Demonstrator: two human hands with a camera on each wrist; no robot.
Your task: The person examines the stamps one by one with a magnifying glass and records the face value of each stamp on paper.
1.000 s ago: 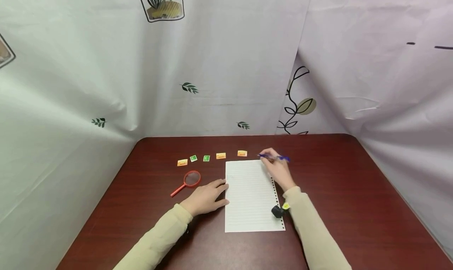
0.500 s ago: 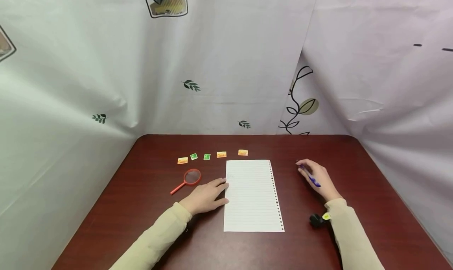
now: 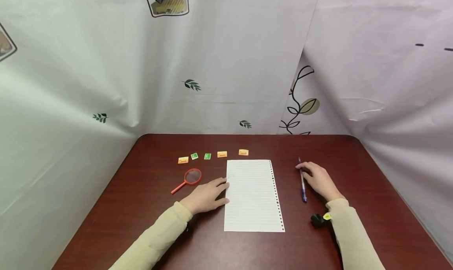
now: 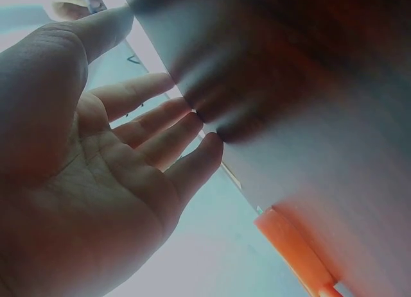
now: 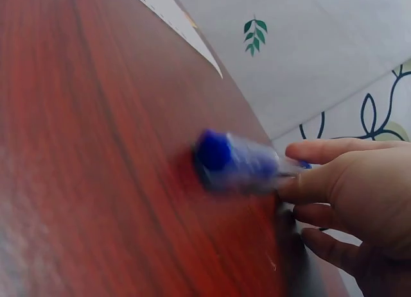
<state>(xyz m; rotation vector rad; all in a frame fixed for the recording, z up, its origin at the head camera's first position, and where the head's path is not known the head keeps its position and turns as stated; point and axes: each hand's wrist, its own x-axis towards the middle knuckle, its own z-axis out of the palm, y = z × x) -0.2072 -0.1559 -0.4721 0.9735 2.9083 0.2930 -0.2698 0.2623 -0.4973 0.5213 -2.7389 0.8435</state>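
A blue pen point(image 3: 302, 185) lies lengthwise close to the table, right of a lined paper sheet point(image 3: 253, 203). My right hand point(image 3: 320, 181) pinches the pen between thumb and index finger near its far end; the right wrist view shows the pen's blue end point(image 5: 214, 151) blurred toward the camera. At the sheet's left edge, my left hand point(image 3: 205, 197) rests with fingers extended, fingertips touching the paper's margin. Faint writing shows near the sheet's upper left. Beside that hand lies a red magnifying glass point(image 3: 192, 176), its handle toward the lower left.
Several small stamp-like pieces run in a row behind the sheet, among them an orange one point(image 3: 243, 152) and a green one point(image 3: 207, 156). The dark red table point(image 3: 255, 250) ends at a pale printed curtain point(image 3: 219, 65).
My right hand has moved right, from the sheet's top corner to the bare table beside it, and the pen has swung down to lie pointing away. My left hand stays put.
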